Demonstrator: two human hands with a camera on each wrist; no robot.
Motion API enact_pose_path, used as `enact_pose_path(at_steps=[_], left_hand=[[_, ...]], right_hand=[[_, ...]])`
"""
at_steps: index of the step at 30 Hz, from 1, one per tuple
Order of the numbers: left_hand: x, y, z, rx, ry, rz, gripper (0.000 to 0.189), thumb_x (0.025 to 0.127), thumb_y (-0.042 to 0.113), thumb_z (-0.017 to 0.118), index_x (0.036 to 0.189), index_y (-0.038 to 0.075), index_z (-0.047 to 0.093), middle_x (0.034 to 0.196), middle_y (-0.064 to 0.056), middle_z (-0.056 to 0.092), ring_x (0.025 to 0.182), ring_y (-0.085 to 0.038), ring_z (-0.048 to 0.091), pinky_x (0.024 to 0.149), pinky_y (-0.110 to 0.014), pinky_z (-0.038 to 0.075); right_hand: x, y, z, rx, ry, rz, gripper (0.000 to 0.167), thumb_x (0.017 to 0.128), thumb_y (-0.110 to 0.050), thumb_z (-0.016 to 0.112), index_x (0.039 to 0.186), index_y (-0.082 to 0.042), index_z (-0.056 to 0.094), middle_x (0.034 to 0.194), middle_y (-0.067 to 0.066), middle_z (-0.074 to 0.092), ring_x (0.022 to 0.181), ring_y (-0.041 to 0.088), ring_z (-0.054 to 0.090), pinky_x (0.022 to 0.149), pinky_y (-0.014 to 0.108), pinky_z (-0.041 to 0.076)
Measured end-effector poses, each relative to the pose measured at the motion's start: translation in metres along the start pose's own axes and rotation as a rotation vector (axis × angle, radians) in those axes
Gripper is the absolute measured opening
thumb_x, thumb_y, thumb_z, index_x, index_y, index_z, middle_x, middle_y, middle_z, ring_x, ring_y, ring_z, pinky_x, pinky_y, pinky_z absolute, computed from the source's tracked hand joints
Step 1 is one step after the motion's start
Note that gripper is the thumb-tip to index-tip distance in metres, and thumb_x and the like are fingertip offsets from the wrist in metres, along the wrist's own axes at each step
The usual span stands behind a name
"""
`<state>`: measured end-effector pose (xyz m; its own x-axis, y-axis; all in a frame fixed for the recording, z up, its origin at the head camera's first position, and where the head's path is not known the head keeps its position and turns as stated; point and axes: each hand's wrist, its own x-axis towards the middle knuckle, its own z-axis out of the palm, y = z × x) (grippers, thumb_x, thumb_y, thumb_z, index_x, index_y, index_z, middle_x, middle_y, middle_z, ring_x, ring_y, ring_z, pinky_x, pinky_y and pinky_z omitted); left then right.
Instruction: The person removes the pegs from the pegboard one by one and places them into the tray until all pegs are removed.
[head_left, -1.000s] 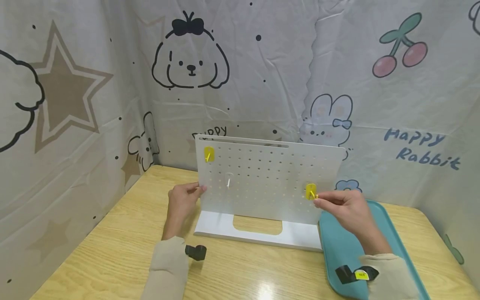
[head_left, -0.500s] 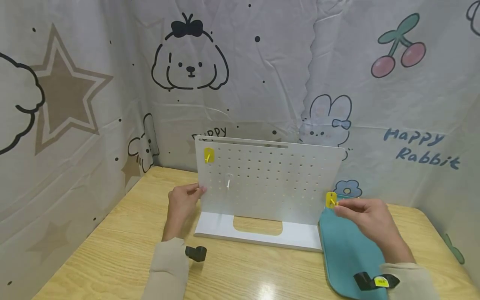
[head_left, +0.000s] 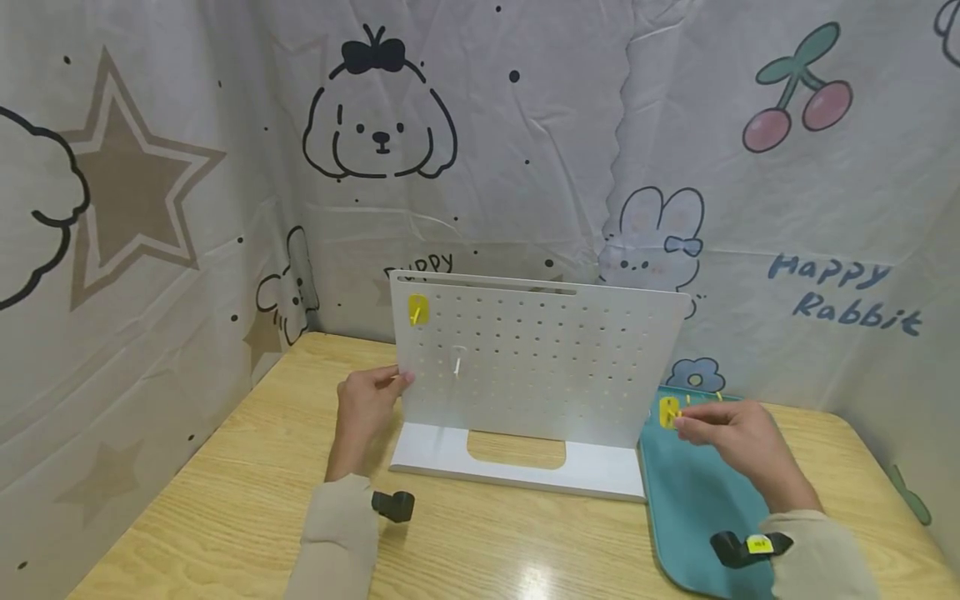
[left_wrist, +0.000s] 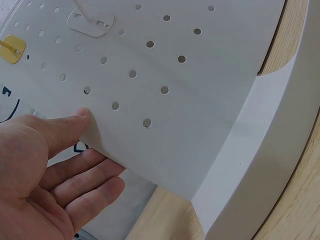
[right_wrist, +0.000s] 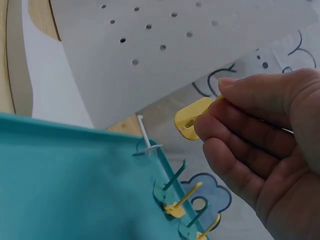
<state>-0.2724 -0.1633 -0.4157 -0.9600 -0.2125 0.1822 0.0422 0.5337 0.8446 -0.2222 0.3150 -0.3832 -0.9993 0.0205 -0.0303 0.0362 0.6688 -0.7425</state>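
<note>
A white pegboard [head_left: 532, 367] stands upright on its white base. My left hand [head_left: 365, 412] holds its left edge, the thumb on the front face and the other fingers behind. One yellow hook [head_left: 417, 310] hangs at the board's upper left, and a white hook [head_left: 457, 363] sits below it to the right. With thumb and fingertips my right hand [head_left: 738, 442] pinches the peg of another yellow hook [head_left: 667, 412], its plate facing away from the palm. That hook is right of the board, over the far end of the teal tray [head_left: 705, 500] in the head view.
At the tray's far rim, the right wrist view shows a white hook [right_wrist: 145, 135], green hooks [right_wrist: 175, 175] and yellow hooks [right_wrist: 185, 200]. The tray lies against the right end of the base on a wooden table [head_left: 465, 542]. A printed curtain [head_left: 525, 167] hangs behind.
My right hand has carried the yellow hook from in front of the board's right side rightward and slightly down, over the tray. The left hand keeps its place on the board.
</note>
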Motion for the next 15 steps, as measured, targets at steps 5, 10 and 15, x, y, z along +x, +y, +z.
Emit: enact_pose_path(at_steps=[5, 10, 15], left_hand=[[0.0, 0.0, 0.001, 0.006, 0.001, 0.002, 0.032, 0.095, 0.029, 0.072, 0.119, 0.008, 0.074, 0.106, -0.014, 0.073, 0.082, -0.024, 0.06, 0.062, -0.032, 0.044], [0.0, -0.001, 0.0, 0.005, 0.006, 0.0, 0.032, 0.095, 0.028, 0.072, 0.12, 0.008, 0.073, 0.106, -0.014, 0.073, 0.083, -0.024, 0.06, 0.063, -0.033, 0.044], [0.0, -0.001, 0.0, 0.001, 0.006, -0.001, 0.032, 0.095, 0.029, 0.072, 0.119, 0.008, 0.074, 0.108, -0.014, 0.073, 0.085, -0.024, 0.06, 0.065, -0.033, 0.044]], right_hand=[[0.008, 0.011, 0.002, 0.001, -0.049, 0.052, 0.057, 0.093, -0.043, 0.071, 0.125, 0.004, 0.066, 0.101, 0.009, 0.074, 0.094, 0.027, 0.069, 0.09, 0.064, 0.04], [0.018, 0.02, 0.006, 0.014, -0.08, 0.051, 0.052, 0.092, -0.036, 0.073, 0.122, 0.007, 0.066, 0.102, 0.011, 0.074, 0.092, 0.027, 0.069, 0.087, 0.054, 0.048], [0.028, 0.029, 0.011, 0.029, -0.09, 0.034, 0.04, 0.092, -0.025, 0.074, 0.113, 0.008, 0.07, 0.097, 0.011, 0.073, 0.086, 0.023, 0.069, 0.076, 0.041, 0.054]])
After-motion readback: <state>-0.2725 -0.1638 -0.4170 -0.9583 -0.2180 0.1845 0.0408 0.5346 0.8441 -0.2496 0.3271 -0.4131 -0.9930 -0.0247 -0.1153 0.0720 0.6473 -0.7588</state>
